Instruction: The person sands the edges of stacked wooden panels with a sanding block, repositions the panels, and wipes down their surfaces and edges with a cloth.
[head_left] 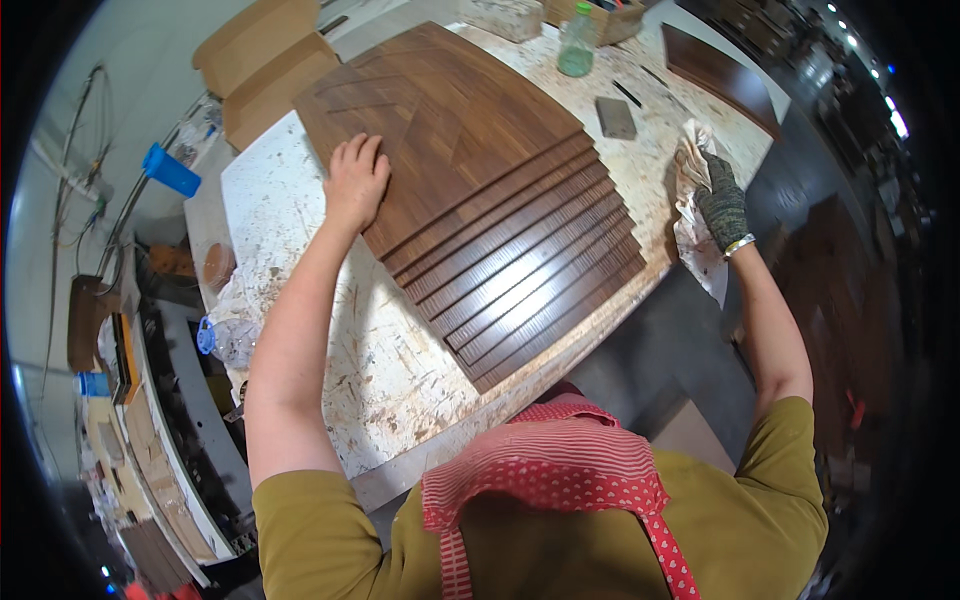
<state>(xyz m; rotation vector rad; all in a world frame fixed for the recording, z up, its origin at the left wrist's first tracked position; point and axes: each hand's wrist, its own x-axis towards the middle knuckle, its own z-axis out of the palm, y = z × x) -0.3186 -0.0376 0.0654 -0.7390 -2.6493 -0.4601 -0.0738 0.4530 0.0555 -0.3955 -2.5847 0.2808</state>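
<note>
Head view: hands well apart, one on each side of a stack of brown wooden boards (pixel 450 120). Stack lies on a white, stained worktable (pixel 400 410), boards overlapping like steps toward the person, glare on the nearer ones. Left hand (pixel 357 185) bare, palm down on the stack's left edge, fingers stretched forward, nothing grasped; left arm reaches long and nearly straight. Right hand (pixel 724 200) in a dark knit glove, clamped on a crumpled, brown-stained rag (pixel 697 245) by the table's right edge, lower end hanging down; elbow bent, forearm angled up. Can't tell if the rag touches the tabletop.

Containers: greenish clear bottle (pixel 576 48) with green top, upright beyond the stack, contents unclear. Cardboard box (pixel 265 75) upper left, lid raised, inside hidden from this angle. Another carton (pixel 622 22) behind the bottle, contents too small to name. Blue cup-shaped thing (pixel 172 171) tilted off the table's left side.

Other stuff: grey block (pixel 615 118) just beside the stack, sitting between it and the rag. Thin dark stick (pixel 627 94) near the block. Dark curved wooden panel (pixel 720 78) along the far right edge.
</note>
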